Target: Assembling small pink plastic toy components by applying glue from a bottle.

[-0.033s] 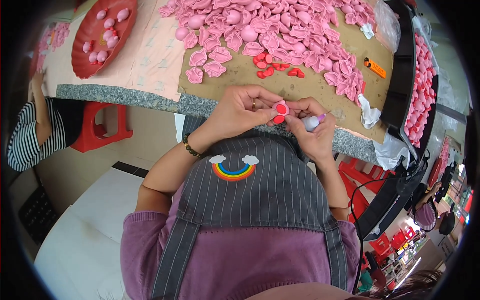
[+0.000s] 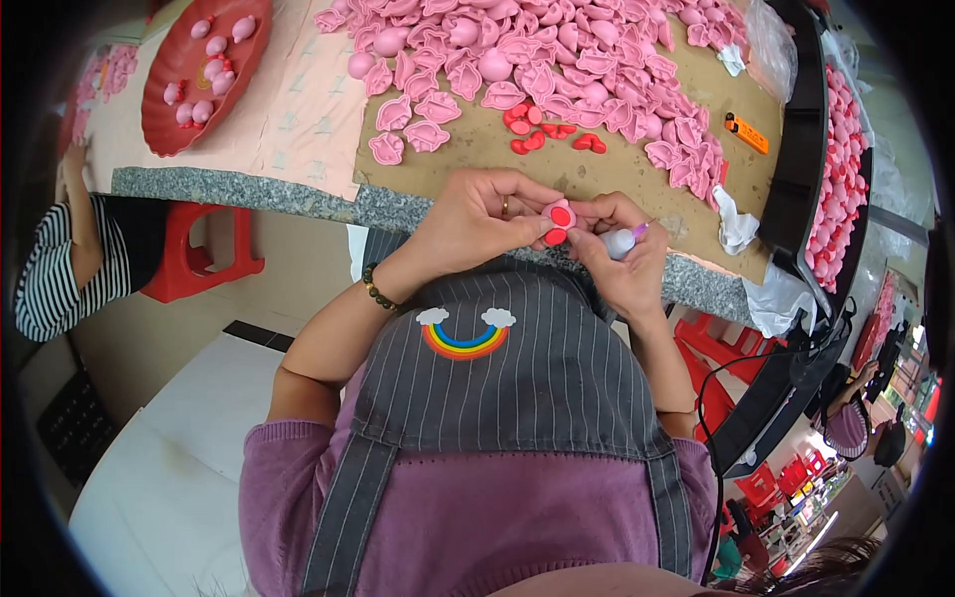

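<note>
A small pink piece with red patches (image 2: 558, 221) is pinched between the left hand (image 2: 477, 221) and right hand (image 2: 619, 261), unchanged; a small glue bottle (image 2: 623, 240) is gripped rightward, loose red pieces (image 2: 542, 131) just beyond.

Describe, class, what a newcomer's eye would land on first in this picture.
The heap of pink moulded soft pieces covering the brown cardboard sheet at the top stands out first. Below it, the left hand and right hand meet over a small pink piece with red ovals. A round red tray sits upper left.
</note>
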{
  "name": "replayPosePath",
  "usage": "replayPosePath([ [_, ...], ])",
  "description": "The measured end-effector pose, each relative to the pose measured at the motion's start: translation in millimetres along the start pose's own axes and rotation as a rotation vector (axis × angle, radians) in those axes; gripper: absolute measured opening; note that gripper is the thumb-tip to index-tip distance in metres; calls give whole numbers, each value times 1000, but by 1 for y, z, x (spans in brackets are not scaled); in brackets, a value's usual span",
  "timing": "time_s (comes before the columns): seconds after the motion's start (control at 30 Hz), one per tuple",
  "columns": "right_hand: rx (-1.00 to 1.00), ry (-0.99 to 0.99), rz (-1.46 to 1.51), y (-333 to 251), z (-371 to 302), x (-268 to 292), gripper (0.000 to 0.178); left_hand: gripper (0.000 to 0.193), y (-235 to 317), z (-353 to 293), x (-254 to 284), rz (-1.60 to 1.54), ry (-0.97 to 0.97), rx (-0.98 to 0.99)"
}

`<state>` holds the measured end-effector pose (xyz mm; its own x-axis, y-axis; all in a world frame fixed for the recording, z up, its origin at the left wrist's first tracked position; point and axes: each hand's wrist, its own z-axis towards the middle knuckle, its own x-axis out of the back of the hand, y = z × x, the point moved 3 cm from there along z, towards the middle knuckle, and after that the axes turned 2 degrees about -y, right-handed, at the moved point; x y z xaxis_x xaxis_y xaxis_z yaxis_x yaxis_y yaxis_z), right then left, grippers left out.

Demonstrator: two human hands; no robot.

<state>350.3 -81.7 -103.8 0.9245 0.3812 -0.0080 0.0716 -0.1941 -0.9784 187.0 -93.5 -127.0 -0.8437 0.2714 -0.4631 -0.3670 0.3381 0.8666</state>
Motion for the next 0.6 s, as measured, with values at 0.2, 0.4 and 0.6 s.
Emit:
replayPosePath([
  [0.2, -58, 14, -14, 5, 0, 5, 14, 25, -2, 3, 2, 110, -8, 75],
  [0.4, -44, -1, -26, 8, 0, 7, 13, 25, -5, 4, 5, 181, -22, 87],
  [0.6, 51, 7, -44, 12, -2, 7, 12, 26, -2, 3, 4, 269, -35, 54],
])
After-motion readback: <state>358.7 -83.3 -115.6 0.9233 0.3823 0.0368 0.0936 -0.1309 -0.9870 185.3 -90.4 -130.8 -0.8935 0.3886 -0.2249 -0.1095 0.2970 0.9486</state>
